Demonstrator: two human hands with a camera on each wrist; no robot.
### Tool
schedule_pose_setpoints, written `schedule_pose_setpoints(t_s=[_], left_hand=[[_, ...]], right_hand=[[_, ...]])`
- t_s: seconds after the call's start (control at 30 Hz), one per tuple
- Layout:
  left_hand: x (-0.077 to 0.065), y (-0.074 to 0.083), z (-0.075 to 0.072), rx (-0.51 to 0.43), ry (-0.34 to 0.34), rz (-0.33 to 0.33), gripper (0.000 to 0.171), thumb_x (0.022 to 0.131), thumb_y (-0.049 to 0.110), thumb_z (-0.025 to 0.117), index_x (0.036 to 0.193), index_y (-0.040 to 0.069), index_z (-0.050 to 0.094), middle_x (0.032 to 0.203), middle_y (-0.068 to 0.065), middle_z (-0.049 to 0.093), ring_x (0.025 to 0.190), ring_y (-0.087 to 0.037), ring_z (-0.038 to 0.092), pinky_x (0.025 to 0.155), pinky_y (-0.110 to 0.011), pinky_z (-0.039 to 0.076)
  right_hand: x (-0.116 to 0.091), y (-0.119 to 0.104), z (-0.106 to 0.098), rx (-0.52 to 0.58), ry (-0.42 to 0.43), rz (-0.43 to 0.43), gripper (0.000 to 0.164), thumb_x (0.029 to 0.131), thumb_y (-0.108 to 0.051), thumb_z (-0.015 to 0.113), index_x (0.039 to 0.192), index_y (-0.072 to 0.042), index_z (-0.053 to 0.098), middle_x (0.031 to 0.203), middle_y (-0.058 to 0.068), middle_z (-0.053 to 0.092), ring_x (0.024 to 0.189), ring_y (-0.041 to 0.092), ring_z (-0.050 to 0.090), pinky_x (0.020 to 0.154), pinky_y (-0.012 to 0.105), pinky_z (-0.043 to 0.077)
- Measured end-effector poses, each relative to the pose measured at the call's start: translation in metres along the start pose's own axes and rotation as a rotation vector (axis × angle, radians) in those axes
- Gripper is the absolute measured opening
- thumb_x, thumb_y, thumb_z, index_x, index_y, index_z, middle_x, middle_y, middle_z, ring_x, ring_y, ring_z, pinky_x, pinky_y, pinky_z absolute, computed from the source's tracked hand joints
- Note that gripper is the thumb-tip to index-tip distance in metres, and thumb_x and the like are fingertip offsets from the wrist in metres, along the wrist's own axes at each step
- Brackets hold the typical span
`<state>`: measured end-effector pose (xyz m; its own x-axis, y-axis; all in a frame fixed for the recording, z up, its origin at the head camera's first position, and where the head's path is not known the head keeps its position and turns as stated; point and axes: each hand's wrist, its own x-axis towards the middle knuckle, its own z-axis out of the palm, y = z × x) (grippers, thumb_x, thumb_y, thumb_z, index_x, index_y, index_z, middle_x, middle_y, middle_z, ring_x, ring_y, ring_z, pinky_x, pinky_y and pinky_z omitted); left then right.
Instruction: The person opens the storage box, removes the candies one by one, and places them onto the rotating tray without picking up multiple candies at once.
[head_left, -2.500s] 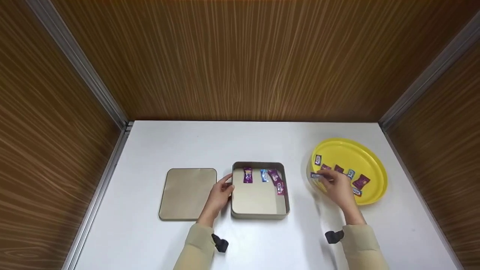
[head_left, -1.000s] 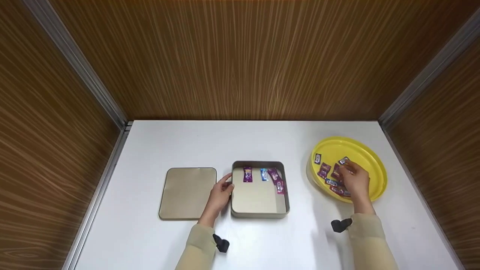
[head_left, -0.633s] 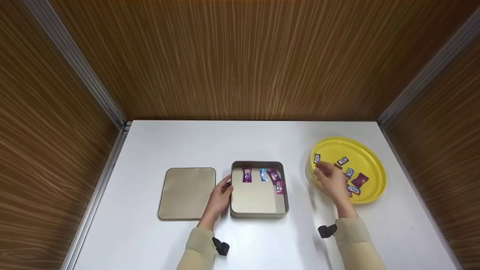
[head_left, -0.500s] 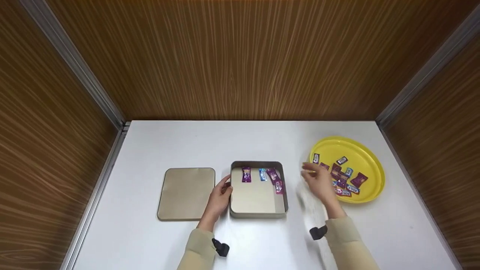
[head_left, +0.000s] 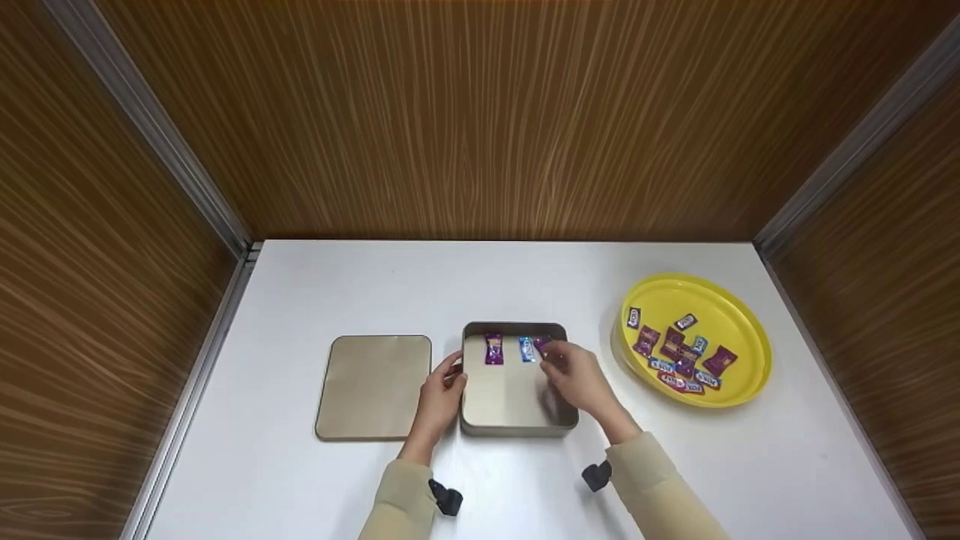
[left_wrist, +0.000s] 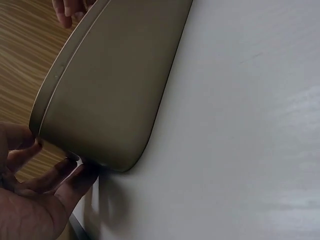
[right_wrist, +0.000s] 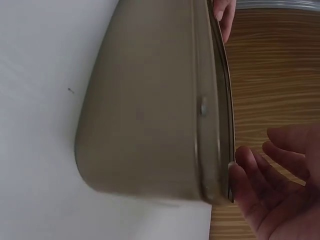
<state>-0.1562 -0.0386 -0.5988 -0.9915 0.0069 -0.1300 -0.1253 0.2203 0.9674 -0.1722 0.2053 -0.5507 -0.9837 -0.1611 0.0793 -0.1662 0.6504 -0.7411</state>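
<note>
A square metal tin stands in the middle of the table with several wrapped candies inside. My left hand rests against its outer left wall; in the left wrist view, the fingertips touch it near the corner. My right hand reaches over the tin's right side, its fingers beside a purple candy that it partly covers. In the right wrist view no candy shows between the thumb and the fingers. A blue candy and another purple candy lie at the tin's back.
A round yellow tray with several purple, blue and red candies stands at the right. The tin's flat lid lies left of the left hand. Wood-grain panels enclose the white table at the back and sides.
The right hand brought a small candy back into the yellow tray and let it go there. It then moved left, over the tin. The left hand has stayed at the tin's side.
</note>
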Motion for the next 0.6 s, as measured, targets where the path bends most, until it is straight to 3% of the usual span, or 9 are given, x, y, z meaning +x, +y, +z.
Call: schedule_pose_setpoints(t_s=[0.13, 0.3, 0.6], left_hand=[[0.000, 0.000, 0.000, 0.006, -0.009, -0.001, 0.043, 0.099, 0.004, 0.053, 0.142, 0.005, 0.050, 0.127, -0.023, 0.059, 0.114, -0.033, 0.059, 0.097, -0.044, 0.047], [0.000, 0.001, 0.000, 0.006, -0.012, 0.011, 0.043, 0.099, 0.003, 0.054, 0.142, 0.005, 0.051, 0.126, -0.023, 0.059, 0.113, -0.033, 0.059, 0.096, -0.045, 0.047], [0.002, 0.000, -0.001, -0.009, -0.003, 0.003, 0.042, 0.098, 0.002, 0.055, 0.140, 0.003, 0.052, 0.122, -0.023, 0.059, 0.109, -0.032, 0.061, 0.093, -0.043, 0.049]], right_hand=[[-0.001, -0.003, 0.013, -0.045, -0.087, -0.024, 0.024, 0.089, -0.002, 0.068, 0.112, 0.002, 0.066, 0.095, 0.010, 0.067, 0.084, 0.020, 0.064, 0.076, 0.038, 0.055], [-0.002, -0.005, 0.026, -0.091, -0.162, 0.007, 0.027, 0.090, -0.003, 0.066, 0.115, 0.007, 0.064, 0.100, 0.017, 0.066, 0.084, 0.023, 0.066, 0.076, 0.038, 0.056], [-0.005, -0.008, 0.037, -0.152, -0.131, 0.033, 0.028, 0.091, -0.004, 0.065, 0.116, 0.009, 0.064, 0.106, 0.023, 0.066, 0.084, 0.026, 0.069, 0.072, 0.036, 0.057]])
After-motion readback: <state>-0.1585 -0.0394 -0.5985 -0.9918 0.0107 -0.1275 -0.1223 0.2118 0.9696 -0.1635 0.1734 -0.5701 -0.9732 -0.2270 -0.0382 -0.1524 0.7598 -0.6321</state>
